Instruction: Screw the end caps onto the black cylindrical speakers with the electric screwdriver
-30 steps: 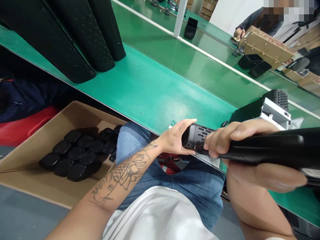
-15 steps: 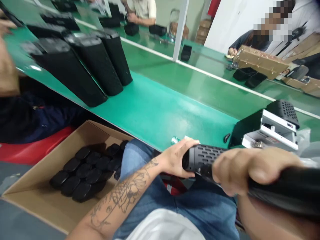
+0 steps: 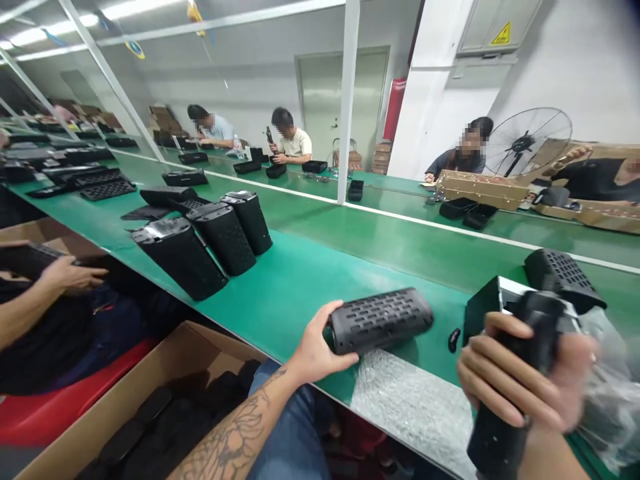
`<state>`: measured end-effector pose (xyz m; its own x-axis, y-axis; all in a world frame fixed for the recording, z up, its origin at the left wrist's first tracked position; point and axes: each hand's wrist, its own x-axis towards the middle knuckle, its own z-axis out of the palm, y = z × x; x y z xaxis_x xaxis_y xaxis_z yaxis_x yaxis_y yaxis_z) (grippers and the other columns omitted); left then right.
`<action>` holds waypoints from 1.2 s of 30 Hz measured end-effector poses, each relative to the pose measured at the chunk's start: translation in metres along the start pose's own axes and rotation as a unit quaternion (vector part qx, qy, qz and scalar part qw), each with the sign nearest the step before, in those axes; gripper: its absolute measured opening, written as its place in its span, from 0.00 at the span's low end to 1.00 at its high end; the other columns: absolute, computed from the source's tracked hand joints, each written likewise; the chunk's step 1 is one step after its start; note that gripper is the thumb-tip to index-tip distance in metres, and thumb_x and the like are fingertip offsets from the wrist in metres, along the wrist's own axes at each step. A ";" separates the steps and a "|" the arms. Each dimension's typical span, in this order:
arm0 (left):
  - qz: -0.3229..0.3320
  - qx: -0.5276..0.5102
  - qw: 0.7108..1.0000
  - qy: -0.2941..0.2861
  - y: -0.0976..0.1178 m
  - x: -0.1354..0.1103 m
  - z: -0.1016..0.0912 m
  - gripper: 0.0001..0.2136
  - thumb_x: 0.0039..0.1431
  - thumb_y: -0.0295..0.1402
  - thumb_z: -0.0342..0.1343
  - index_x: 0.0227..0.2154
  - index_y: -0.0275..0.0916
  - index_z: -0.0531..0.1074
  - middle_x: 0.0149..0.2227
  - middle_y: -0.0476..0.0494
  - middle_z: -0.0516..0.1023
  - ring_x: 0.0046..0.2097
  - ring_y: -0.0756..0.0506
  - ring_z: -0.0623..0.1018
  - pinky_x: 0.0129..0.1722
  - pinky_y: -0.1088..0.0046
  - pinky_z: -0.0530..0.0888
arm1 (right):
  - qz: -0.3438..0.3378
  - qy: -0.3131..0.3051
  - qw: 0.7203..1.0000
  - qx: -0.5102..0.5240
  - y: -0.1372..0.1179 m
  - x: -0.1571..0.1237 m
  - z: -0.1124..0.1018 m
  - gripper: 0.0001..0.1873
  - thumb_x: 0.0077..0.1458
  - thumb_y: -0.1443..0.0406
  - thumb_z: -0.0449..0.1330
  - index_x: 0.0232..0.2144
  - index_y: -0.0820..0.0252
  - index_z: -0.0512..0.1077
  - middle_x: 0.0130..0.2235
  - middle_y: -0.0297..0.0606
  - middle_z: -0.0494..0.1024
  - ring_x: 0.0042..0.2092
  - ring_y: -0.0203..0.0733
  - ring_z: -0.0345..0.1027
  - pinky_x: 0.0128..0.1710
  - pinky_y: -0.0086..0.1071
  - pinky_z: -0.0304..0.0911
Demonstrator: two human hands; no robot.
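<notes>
The right hand [image 3: 520,377] is closing a firm grip around a black speaker [image 3: 495,443], its fingers wrapped across the body, and the speaker is pointing its long axis almost straight up and down, tilted slightly, with its top end towards the far side. The left hand [image 3: 317,337] is holding a half-open, cupped grip on the near left end of a perforated black speaker [image 3: 383,320], which is lying flat near the front edge of the green tabletop [image 3: 287,297], its long axis running nearly side to side and rising slightly to the right. A sheet of bubble wrap [image 3: 410,407] is lying along that edge just below it. To its right, a small black piece [image 3: 453,340] is sitting beside an open black box [image 3: 483,310], and a perforated black cover [image 3: 563,280] is resting at the box's far end. A clear plastic bag [image 3: 610,393] is hanging at the right edge. Three upright black speakers [image 3: 223,243] are standing together towards the tabletop's left side, and a cardboard box [image 3: 165,407] is sitting below the front edge, holding black items. Beyond the left end, a co-worker's hand [image 3: 73,275] is gripping a black item.
</notes>
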<state>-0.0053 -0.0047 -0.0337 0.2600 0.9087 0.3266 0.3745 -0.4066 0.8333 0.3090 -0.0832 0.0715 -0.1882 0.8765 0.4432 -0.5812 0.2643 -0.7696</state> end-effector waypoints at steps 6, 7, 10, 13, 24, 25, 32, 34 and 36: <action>-0.079 0.014 0.977 0.198 -0.028 0.112 0.015 0.48 0.50 0.44 0.76 0.70 0.40 0.59 0.62 0.33 0.75 0.61 0.33 0.80 0.65 0.45 0.76 | 0.219 0.132 0.925 0.281 0.051 0.010 -0.030 0.23 0.64 0.47 0.64 0.49 0.58 0.79 0.26 0.25 0.64 0.22 0.29 0.55 0.27 0.32 0.76; -0.083 0.030 0.973 0.214 -0.032 0.134 0.021 0.48 0.51 0.44 0.75 0.70 0.39 0.58 0.63 0.32 0.74 0.63 0.33 0.78 0.66 0.44 0.74 | 0.232 0.139 0.923 0.274 0.062 0.010 -0.035 0.22 0.63 0.49 0.64 0.49 0.59 0.79 0.28 0.28 0.67 0.25 0.32 0.61 0.30 0.35 0.78; -0.077 0.077 0.967 0.230 -0.040 0.198 0.035 0.48 0.51 0.41 0.76 0.71 0.41 0.58 0.67 0.31 0.68 0.68 0.32 0.73 0.71 0.46 0.69 | 0.265 0.180 0.912 0.257 0.085 0.005 -0.043 0.20 0.64 0.54 0.66 0.52 0.60 0.79 0.32 0.31 0.71 0.28 0.34 0.67 0.33 0.38 0.80; -0.061 0.105 0.970 0.210 -0.044 0.249 0.053 0.46 0.51 0.37 0.75 0.70 0.44 0.60 0.68 0.33 0.66 0.69 0.33 0.71 0.73 0.53 0.68 | 0.270 0.229 0.898 0.262 0.098 -0.002 -0.042 0.25 0.66 0.52 0.68 0.60 0.54 0.74 0.33 0.30 0.73 0.27 0.32 0.66 0.29 0.35 0.77; -0.114 0.129 0.974 0.149 -0.049 0.320 0.152 0.47 0.54 0.39 0.73 0.71 0.40 0.52 0.69 0.25 0.61 0.72 0.28 0.68 0.72 0.46 0.65 | 0.265 0.240 0.883 0.304 0.109 0.003 -0.046 0.31 0.63 0.46 0.69 0.61 0.52 0.71 0.28 0.25 0.67 0.21 0.29 0.56 0.19 0.26 0.61; -0.123 0.129 0.973 0.144 -0.047 0.321 0.153 0.49 0.53 0.40 0.74 0.72 0.39 0.51 0.70 0.22 0.61 0.72 0.25 0.67 0.73 0.41 0.62 | 0.266 0.237 0.884 0.304 0.108 0.003 -0.047 0.31 0.63 0.45 0.69 0.60 0.54 0.72 0.27 0.24 0.67 0.20 0.28 0.54 0.18 0.26 0.61; -0.058 0.072 0.990 0.106 -0.018 0.265 0.132 0.44 0.58 0.34 0.67 0.74 0.41 0.53 0.79 0.28 0.49 0.80 0.31 0.52 0.80 0.48 0.48 | 0.278 0.253 0.886 0.272 0.103 0.004 -0.041 0.27 0.68 0.44 0.61 0.56 0.57 0.74 0.26 0.25 0.66 0.19 0.29 0.54 0.18 0.30 0.66; -0.037 0.029 0.996 0.070 -0.010 0.228 0.131 0.35 0.61 0.32 0.63 0.70 0.39 0.62 0.74 0.30 0.63 0.74 0.35 0.66 0.76 0.54 0.60 | 0.284 0.265 0.884 0.261 0.102 0.006 -0.041 0.25 0.69 0.46 0.60 0.54 0.58 0.75 0.26 0.26 0.67 0.19 0.30 0.54 0.18 0.30 0.66; -0.034 -0.025 0.999 0.007 -0.004 0.190 0.131 0.22 0.62 0.33 0.61 0.59 0.37 0.74 0.59 0.33 0.80 0.58 0.38 0.81 0.65 0.57 0.75 | 0.294 0.270 0.882 0.252 0.103 0.008 -0.043 0.23 0.69 0.48 0.61 0.52 0.59 0.75 0.26 0.26 0.67 0.18 0.30 0.55 0.18 0.30 0.66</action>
<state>0.1597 0.1567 -0.0334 0.2236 0.9354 0.2739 0.3457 -0.3389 0.8750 0.2815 -0.0310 -0.0243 -0.2487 0.9024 -0.3518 -0.8125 -0.3921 -0.4313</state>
